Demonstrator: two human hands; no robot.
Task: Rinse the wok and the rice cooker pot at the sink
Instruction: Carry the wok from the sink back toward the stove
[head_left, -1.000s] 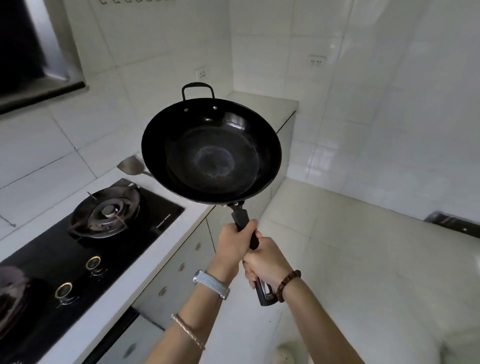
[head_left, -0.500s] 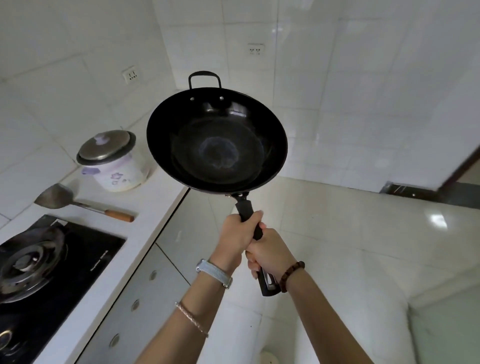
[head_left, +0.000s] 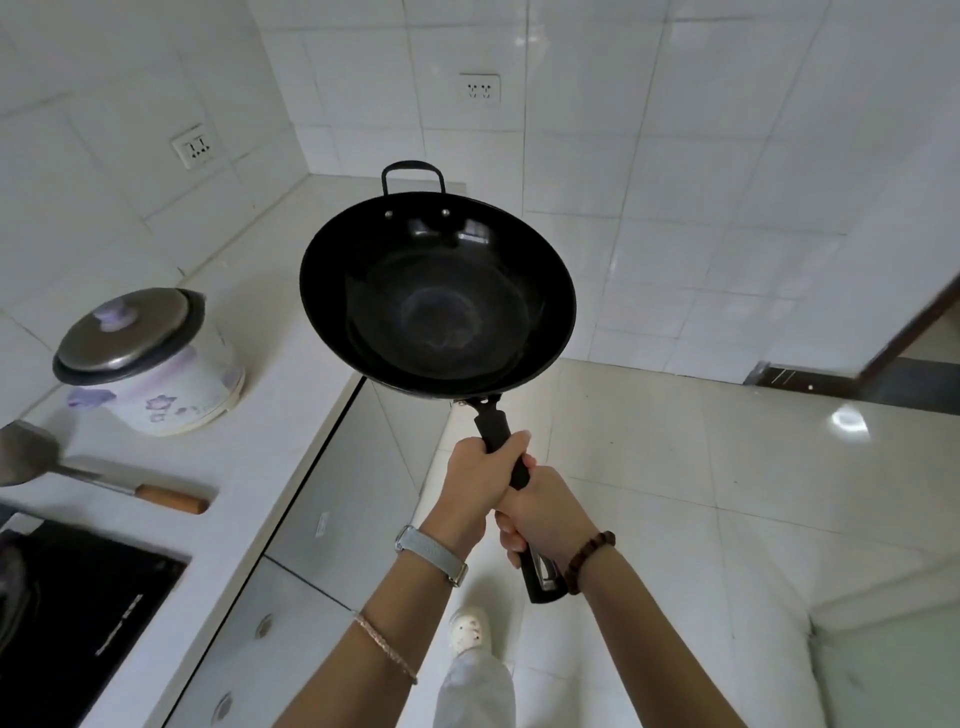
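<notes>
The round black metal wok (head_left: 436, 301) is up in the air in front of the person, near the edge of the white worktop (head_left: 270, 405), carried by its long black handle (head_left: 498, 431). The right hand (head_left: 545, 514) grips the handle's near end. The left hand (head_left: 475, 478) grips it just ahead, and the 2 touch. Farther left on the worktop lie a wooden-handled metal spatula (head_left: 104, 478) and a white flowered rice cooker (head_left: 150, 364) with its steel lid on.

Arms outstretched, left grip (head_left: 475, 483) just ahead of right grip (head_left: 545, 514), both around the wok handle (head_left: 493, 423)
</notes>
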